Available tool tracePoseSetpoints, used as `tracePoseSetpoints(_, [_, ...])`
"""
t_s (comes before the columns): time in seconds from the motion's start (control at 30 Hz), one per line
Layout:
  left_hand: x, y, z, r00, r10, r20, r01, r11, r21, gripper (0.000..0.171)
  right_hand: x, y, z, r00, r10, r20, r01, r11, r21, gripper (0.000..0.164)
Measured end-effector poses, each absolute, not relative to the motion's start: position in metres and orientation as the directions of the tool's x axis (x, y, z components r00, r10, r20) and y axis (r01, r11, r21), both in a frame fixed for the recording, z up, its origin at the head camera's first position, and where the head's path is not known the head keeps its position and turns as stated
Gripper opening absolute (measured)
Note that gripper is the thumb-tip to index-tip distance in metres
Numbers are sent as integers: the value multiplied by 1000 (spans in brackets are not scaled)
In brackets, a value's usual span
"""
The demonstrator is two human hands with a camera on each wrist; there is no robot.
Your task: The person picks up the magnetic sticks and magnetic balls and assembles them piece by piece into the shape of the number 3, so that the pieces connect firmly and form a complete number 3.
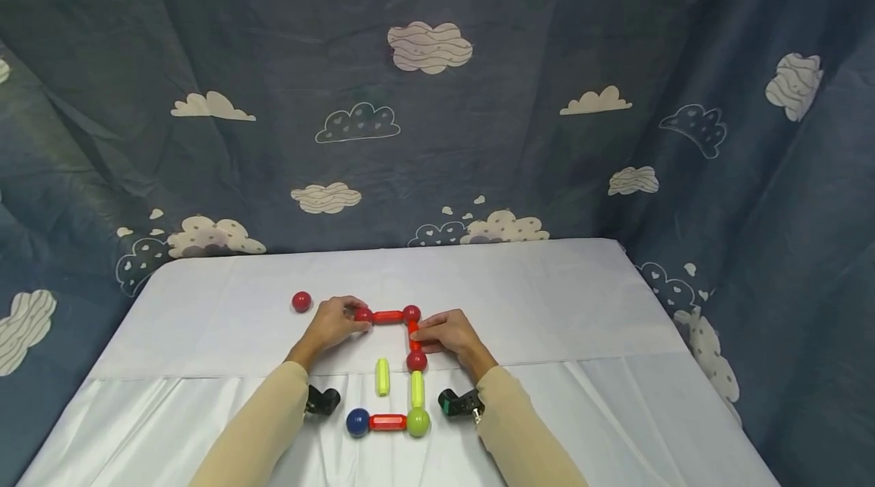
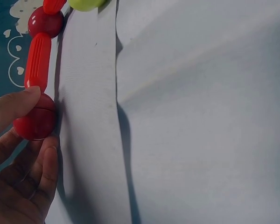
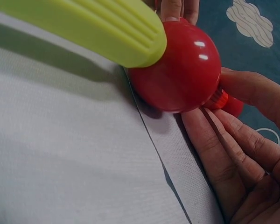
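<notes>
Balls and rods are joined into an open frame on the white cloth. My left hand (image 1: 336,322) pinches the red ball (image 2: 37,123) at the frame's far left end, thumb on top where a red rod (image 1: 388,317) meets it. That rod runs right to a corner red ball (image 1: 412,314). On the right side, my right hand (image 1: 451,333) grips a second red rod (image 1: 413,335) between thumb and fingers. Just nearer is another red ball (image 3: 177,67), joined to a yellow-green rod (image 3: 84,28). This leads to a green ball (image 1: 418,422), a red rod (image 1: 387,422) and a blue ball (image 1: 358,423).
A loose yellow-green rod (image 1: 383,377) lies inside the frame. Beyond my left hand sits a single red ball (image 1: 301,302). A seam crosses the white tablecloth (image 1: 581,305), and a dark blue curtain (image 1: 478,130) with clouds hangs behind the table.
</notes>
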State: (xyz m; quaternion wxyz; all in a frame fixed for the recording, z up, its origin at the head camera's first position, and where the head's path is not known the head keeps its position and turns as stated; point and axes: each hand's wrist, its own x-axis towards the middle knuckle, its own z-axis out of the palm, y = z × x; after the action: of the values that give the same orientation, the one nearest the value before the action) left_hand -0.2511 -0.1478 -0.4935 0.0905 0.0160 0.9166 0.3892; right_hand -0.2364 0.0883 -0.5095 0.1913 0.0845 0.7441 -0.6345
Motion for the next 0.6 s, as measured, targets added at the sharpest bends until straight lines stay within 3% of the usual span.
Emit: tracePoseSetpoints(0.6, [-250,-148,-491,-977,93,-190,-71,703,708,37,-238,87,-509,-911,-113,-397,375,178,-910,24])
